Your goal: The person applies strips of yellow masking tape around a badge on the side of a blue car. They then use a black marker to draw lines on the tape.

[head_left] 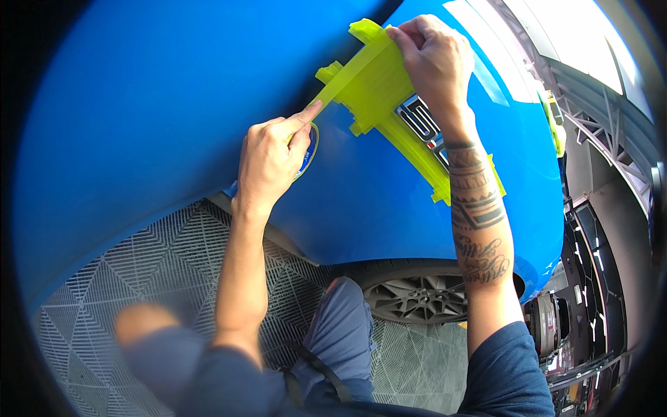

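A strip of yellow-green masking tape (pixel 347 71) runs taut between my hands along the edge of a blue car's fender (pixel 375 215), beside a dark gap. My left hand (pixel 269 161) is closed around the tape roll (pixel 317 141), its index finger stretched along the strip; the hand hides much of the roll. At the strip's upper end my right hand (pixel 436 59) pinches the tape between thumb and fingers. Below it, overlapping tape pieces (pixel 379 87) cover the panel and frame a chrome and black badge (pixel 417 117), partly hidden by my right forearm.
A large blue panel (pixel 153 97) fills the left. Below the fender is a dark spoked wheel (pixel 417 299). My knees are close to the car over grey slatted floor tiles (pixel 104 299). More yellow-green tape (pixel 556 125) is at the car's far right edge.
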